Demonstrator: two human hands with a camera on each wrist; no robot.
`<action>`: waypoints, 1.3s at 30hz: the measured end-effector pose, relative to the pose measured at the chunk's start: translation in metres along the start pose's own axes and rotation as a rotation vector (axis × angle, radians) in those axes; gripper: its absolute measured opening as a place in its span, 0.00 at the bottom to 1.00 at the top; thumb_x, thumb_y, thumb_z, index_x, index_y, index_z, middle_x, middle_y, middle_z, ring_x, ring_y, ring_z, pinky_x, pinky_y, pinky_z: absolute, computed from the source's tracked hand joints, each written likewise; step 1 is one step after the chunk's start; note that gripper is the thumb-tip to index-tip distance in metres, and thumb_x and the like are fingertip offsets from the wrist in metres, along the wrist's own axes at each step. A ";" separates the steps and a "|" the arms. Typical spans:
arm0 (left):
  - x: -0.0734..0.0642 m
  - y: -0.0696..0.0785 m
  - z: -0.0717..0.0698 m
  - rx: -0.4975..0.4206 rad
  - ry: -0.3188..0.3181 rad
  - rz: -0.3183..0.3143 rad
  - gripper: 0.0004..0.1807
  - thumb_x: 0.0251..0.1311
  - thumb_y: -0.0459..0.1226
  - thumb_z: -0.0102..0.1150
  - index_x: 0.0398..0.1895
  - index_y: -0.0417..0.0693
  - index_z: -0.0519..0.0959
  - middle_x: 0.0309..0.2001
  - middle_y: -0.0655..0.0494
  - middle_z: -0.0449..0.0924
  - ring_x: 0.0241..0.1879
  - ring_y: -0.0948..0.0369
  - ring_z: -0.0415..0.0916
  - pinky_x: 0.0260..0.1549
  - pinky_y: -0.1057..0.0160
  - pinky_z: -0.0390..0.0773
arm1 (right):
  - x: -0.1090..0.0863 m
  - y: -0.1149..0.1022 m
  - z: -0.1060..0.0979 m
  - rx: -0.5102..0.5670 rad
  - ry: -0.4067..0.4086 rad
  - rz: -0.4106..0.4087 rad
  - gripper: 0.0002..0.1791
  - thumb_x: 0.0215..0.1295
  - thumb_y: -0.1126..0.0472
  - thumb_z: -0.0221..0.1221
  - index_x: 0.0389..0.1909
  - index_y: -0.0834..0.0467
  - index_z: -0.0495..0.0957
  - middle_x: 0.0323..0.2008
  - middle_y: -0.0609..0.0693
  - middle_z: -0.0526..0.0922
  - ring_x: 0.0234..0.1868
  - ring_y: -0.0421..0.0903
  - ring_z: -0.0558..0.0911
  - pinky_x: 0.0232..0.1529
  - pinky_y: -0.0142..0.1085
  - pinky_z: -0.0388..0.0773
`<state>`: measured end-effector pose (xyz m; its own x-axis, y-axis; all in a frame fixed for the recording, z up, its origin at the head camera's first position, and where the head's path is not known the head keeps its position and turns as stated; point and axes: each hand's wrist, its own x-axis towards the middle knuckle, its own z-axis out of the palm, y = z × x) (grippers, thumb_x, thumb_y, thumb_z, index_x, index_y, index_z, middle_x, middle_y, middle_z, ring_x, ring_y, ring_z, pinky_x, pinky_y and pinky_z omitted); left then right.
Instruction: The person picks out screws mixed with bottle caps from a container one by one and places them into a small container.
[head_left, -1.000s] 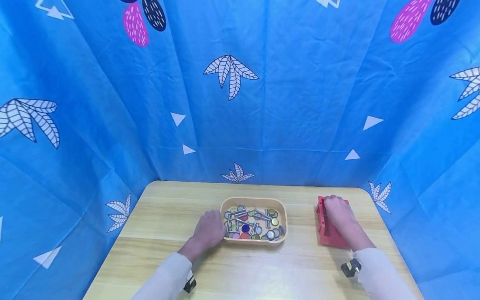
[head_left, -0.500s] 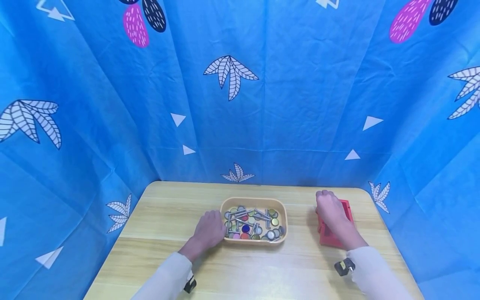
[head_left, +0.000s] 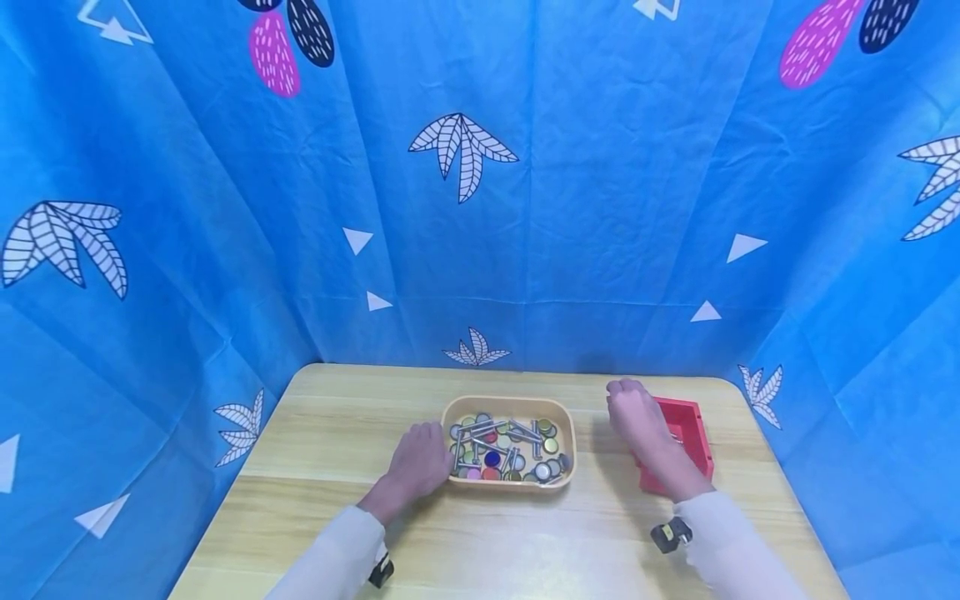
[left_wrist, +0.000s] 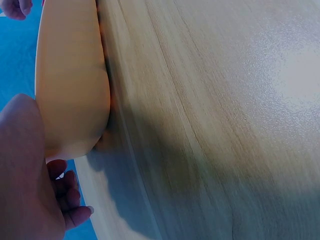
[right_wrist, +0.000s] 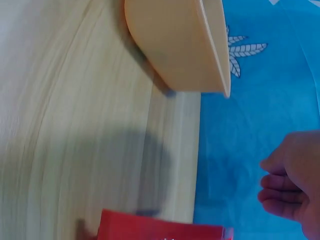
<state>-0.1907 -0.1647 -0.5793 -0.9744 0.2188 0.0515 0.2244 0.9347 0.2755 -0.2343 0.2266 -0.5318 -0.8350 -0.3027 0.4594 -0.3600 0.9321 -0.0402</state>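
Observation:
My left hand (head_left: 422, 457) grips the left end of a cream plastic tray (head_left: 572, 450). In the left wrist view the thumb lies against the tray's wall (left_wrist: 72, 75) and the other fingers bend below its end. Inside the tray lie metal bolts (head_left: 491, 444) and round caps (head_left: 551, 446) in gold, silver and several colours. My right hand (head_left: 637, 417) hovers in the air beside the left side of a red box (head_left: 701, 450), fingers loosely bent with nothing seen between them. A small silvery piece (head_left: 677, 439) shows inside the box, partly hidden by the forearm.
Both things stand on a light wooden table (head_left: 345, 417), the tray near the middle and the red box to the right. A blue patterned curtain (head_left: 600, 208) hangs behind and on both sides. Dark wrist cameras (head_left: 670, 535) sit at the white sleeves.
My right hand has moved left from over the red box to its left side, uncovering more of the box's inside. The box is turned slightly. The left hand and tray stay put.

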 end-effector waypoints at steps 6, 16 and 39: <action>-0.001 0.000 0.001 -0.011 0.065 0.034 0.10 0.56 0.40 0.55 0.29 0.42 0.71 0.26 0.51 0.69 0.28 0.55 0.65 0.27 0.57 0.66 | 0.001 -0.016 0.005 0.026 0.018 -0.052 0.08 0.56 0.75 0.67 0.37 0.70 0.82 0.34 0.64 0.85 0.37 0.59 0.85 0.37 0.46 0.87; 0.000 0.001 -0.001 -0.035 0.001 -0.004 0.08 0.59 0.40 0.54 0.31 0.44 0.71 0.28 0.52 0.69 0.29 0.56 0.65 0.30 0.59 0.66 | 0.004 -0.046 0.008 0.101 -0.031 -0.044 0.10 0.61 0.72 0.64 0.43 0.69 0.82 0.39 0.62 0.86 0.44 0.58 0.85 0.45 0.45 0.87; 0.000 0.000 -0.001 -0.032 -0.003 -0.017 0.10 0.59 0.41 0.55 0.33 0.43 0.72 0.28 0.53 0.69 0.28 0.57 0.65 0.29 0.60 0.65 | 0.003 -0.090 0.037 0.066 0.067 -0.301 0.12 0.46 0.75 0.68 0.33 0.63 0.81 0.29 0.55 0.84 0.31 0.49 0.82 0.35 0.35 0.85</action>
<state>-0.1905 -0.1654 -0.5790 -0.9780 0.2041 0.0434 0.2075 0.9289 0.3068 -0.2198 0.1349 -0.5603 -0.6588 -0.5470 0.5165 -0.6144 0.7874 0.0501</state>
